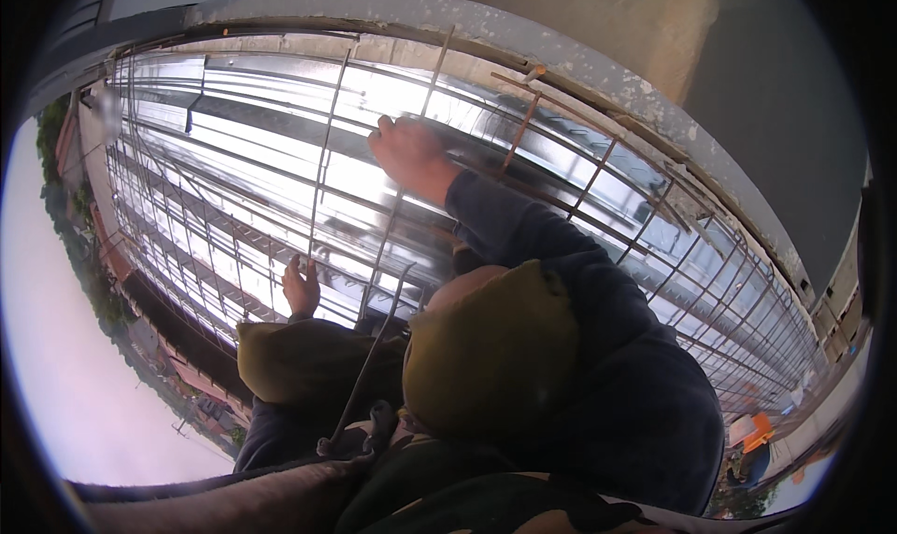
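My left hand (pixel 301 289), at the lower left of the mesh, has its finger and thumb closed about the lower end of a thin steel bar (pixel 327 146). Farther up and to the right, my right hand (pixel 411 156) is curled over a second steel bar (pixel 436 67), which runs beneath it; the fingers' undersides are hidden. Both bars cross the long bars of a rebar mesh (pixel 598 170) above shiny metal sheeting (pixel 252 156). Close to my body, a thin metal rod with a hooked tip (pixel 374 356) stands at a slant, held by neither hand.
A pale concrete ledge (pixel 598 62) curves along the far side, beside a wall (pixel 645 11). Rounded olive cloth (pixel 495 356) blocks part of the near view. More mesh stretches right toward an orange object (pixel 759 431). Beyond the left edge lie roofs and trees (pixel 103 282), lower down.
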Motion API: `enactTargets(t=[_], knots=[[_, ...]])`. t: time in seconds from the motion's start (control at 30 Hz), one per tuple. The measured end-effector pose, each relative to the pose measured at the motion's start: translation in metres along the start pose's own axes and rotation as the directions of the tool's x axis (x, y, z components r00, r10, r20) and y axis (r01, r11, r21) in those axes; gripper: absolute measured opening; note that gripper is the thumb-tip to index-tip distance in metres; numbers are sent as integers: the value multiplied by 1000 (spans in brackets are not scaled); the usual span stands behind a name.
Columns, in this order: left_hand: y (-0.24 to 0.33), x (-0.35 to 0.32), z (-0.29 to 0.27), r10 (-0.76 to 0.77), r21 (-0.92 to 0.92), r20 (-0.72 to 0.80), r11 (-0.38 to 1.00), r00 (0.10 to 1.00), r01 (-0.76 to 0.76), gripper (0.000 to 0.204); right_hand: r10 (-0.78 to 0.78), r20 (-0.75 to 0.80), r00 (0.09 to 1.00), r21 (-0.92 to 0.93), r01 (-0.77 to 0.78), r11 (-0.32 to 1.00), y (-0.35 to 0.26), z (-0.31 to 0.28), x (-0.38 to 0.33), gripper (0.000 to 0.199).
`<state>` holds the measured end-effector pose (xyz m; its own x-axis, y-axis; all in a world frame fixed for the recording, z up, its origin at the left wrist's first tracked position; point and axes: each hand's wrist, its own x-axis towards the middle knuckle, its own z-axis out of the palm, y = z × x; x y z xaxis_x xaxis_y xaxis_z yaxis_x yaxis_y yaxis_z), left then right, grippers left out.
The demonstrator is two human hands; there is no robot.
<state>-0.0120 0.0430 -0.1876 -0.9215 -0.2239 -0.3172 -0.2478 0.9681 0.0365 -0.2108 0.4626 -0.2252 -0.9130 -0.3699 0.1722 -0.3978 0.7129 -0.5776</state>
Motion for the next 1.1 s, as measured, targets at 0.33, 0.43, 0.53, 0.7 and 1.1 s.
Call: enactTargets(t=[0.33,0.43,0.53,0.7,1.1], knots=[[98,69,-110,355,-318,69,894,932,-317,33,51,31,998,636,-59,769,-19,-59,36,28],[149,72,-157,559,-641,84,664,825,-385,53,32,405,914,760,-356,544,-74,-105,46,25],[205,81,-163,515,-924,160,377,842,-55,38,-159,320,934,728,-135,673,-108,-88,42,29],[214,85,-178,534,-951,76,292,842,-99,46,-100,101,990,599,20,801,-100,-91,14,39],[120,126,-184,177,-866,435,349,883,357,39,887,204,415,-333,-822,461,-46,-203,-440,63]])
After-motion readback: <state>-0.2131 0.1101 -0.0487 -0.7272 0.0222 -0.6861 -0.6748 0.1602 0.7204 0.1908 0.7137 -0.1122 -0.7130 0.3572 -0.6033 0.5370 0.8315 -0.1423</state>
